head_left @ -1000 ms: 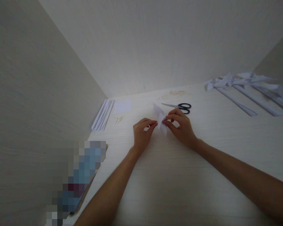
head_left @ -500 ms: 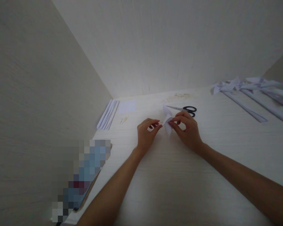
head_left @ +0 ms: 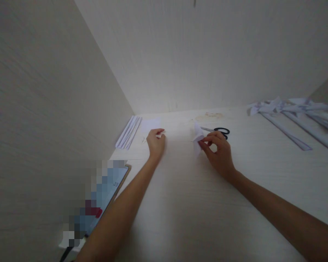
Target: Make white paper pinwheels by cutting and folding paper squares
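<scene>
Hands have split up since a second ago: back then both were pinching the folded paper piece (head_left: pixel 197 136) together, and now my left hand (head_left: pixel 155 142) has let go and slid away to the left of it, over toward the small white square sheet (head_left: pixel 151 124). Looks to me like it's fetching something small there, fingers curled in with a pale sliver at the tips, but I can't tell what it is or whether it's really gripped.

My right hand (head_left: pixel 218 153) has the paper piece on its own now, thumb and fingertips closed narrow on its lower edge, holding it up just off the counter (head_left: pixel 235 203).

The piece is thin white paper, creased into a pointed, winglike shape. Just right of it lie the scissors (head_left: pixel 218 130), black loop handles, slim metal blades. Far left of it sits a stack of long white strips (head_left: pixel 129 132). Well off to its right are longer folded paper bands (head_left: pixel 295 120), greyish and crumpled at the ends. Counter is pale, matte woodgrain.
</scene>
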Demonstrator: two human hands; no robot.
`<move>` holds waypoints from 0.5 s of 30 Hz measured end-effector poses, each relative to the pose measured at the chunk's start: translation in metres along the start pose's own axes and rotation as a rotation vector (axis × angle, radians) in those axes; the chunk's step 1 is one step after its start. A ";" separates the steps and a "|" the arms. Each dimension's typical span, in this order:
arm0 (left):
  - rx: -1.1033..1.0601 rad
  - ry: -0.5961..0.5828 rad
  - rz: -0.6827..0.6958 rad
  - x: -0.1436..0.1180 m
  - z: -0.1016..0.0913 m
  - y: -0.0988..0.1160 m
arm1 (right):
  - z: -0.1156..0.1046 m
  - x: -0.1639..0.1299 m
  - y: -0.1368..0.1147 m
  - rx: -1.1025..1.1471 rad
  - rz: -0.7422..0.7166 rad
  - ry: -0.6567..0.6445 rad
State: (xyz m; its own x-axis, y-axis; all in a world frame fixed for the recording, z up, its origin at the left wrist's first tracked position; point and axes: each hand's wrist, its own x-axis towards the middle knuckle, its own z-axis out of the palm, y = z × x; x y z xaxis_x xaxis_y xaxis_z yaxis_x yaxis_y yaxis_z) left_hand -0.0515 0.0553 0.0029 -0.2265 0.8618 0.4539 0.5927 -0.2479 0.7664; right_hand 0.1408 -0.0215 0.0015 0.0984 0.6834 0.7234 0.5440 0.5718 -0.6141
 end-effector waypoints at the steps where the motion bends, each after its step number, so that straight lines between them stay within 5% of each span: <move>1: 0.032 0.025 -0.008 0.013 -0.003 -0.003 | 0.000 0.000 0.001 0.004 0.006 0.003; 4: 0.182 0.090 0.071 0.053 -0.018 -0.013 | 0.001 0.000 0.004 0.010 0.022 -0.002; 7: 0.451 0.019 0.126 0.077 -0.034 -0.026 | 0.001 0.000 0.006 0.034 0.029 -0.012; 11: 0.704 -0.105 0.072 0.081 -0.045 -0.048 | 0.002 0.000 0.007 0.056 0.055 -0.021; 15: 0.692 -0.208 0.011 0.081 -0.048 -0.059 | 0.003 0.002 0.006 0.075 0.082 -0.027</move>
State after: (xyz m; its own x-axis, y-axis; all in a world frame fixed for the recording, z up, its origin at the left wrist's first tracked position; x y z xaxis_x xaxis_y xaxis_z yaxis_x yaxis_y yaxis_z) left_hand -0.1418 0.1187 0.0157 -0.1071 0.9442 0.3115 0.9634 0.0212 0.2671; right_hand 0.1421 -0.0156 -0.0015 0.1174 0.7408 0.6614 0.4714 0.5446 -0.6937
